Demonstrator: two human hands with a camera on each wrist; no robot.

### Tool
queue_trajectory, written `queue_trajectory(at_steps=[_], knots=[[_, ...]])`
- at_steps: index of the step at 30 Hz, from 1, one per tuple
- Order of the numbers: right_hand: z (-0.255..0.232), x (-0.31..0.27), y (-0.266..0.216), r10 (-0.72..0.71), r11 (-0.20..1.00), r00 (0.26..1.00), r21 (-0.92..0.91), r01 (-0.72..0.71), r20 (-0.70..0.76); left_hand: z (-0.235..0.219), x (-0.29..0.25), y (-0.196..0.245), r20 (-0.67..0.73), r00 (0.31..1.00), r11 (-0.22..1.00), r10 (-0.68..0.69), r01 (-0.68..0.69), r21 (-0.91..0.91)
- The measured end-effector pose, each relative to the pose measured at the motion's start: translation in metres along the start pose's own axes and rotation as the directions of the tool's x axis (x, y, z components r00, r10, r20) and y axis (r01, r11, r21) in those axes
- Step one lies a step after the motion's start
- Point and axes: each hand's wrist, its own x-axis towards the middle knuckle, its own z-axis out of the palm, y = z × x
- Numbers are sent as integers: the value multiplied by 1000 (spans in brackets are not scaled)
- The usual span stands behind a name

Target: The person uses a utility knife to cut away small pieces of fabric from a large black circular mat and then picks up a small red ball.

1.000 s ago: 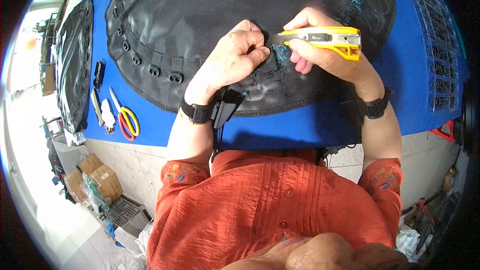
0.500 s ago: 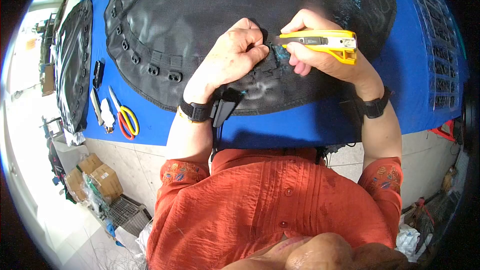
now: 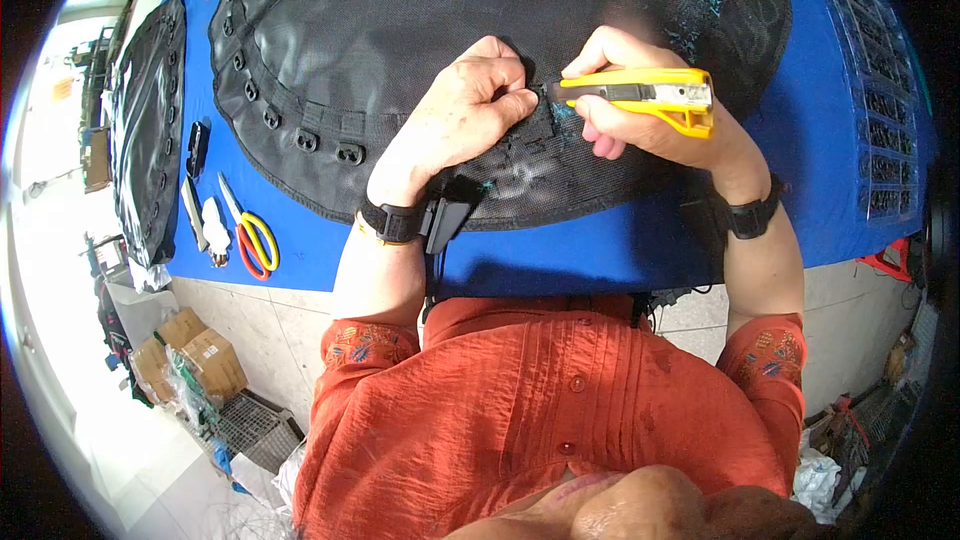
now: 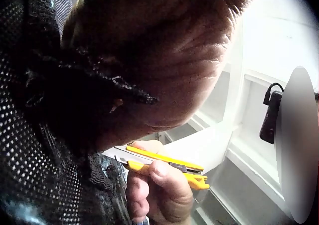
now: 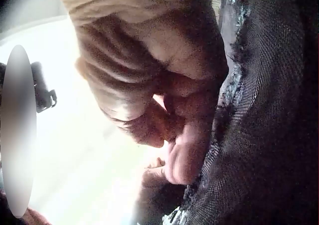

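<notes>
A large black mesh piece (image 3: 400,30) lies across the blue table, a line of black fittings (image 3: 307,141) along its left and front edge. The left hand (image 3: 465,110) pinches the mesh at a strip with frayed threads. Just to its right, the right hand (image 3: 650,100) grips a yellow utility knife (image 3: 640,88), blade pointing left at that spot. The left wrist view shows the knife (image 4: 164,164) in the right hand (image 4: 167,190), beyond the left hand (image 4: 159,55). Curled fingers of the right hand (image 5: 164,85) are beside the mesh (image 5: 264,105); the knife is hidden there.
Scissors (image 3: 256,240) with red and yellow handles lie on the blue table (image 3: 500,265) at the left, near a small black object (image 3: 198,148). Another black piece (image 3: 150,130) lies at the far left. A clear compartment tray (image 3: 885,130) stands at the right. Boxes (image 3: 210,360) are on the floor.
The knife and right hand have shifted slightly left and down, the blade now close to the left fingertips. The left hand keeps its hold, almost unmoved.
</notes>
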Motion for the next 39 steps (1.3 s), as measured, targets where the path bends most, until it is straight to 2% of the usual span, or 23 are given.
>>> queue_trajectory(at_steps=[12, 15, 18, 24, 27, 32, 35, 39], knots=[[-3, 0, -2, 21, 1000, 999, -19, -21, 26, 1, 0, 0, -15, 1000, 1000, 24, -24, 8], [-4, -1, -3, 68, 997, 998, -32, -67, 13, 2, 0, -2, -22, 999, 999, 35, -35, 7], [-5, 0, -3, 47, 998, 999, -52, -46, 21, 2, 0, -3, -24, 999, 999, 34, -34, 6], [-4, -3, -9, 108, 992, 994, -65, -106, 20, 2, -1, -4, -23, 1000, 1000, 15, -15, 0], [-5, -3, -6, 64, 997, 997, -39, -63, 29, 2, -1, -2, -24, 999, 999, 29, -29, 14], [-1, -2, -5, 229, 972, 949, 5, -235, 216, 3, 0, -3, -59, 995, 995, 83, -80, 53], [-2, -2, -4, 239, 971, 954, -15, -240, 181, 3, 1, 6, -76, 995, 994, 58, -51, 98], [-8, -2, -11, 208, 978, 970, -35, -205, 125, 4, 1, 1, -71, 993, 992, 92, -86, 89]])
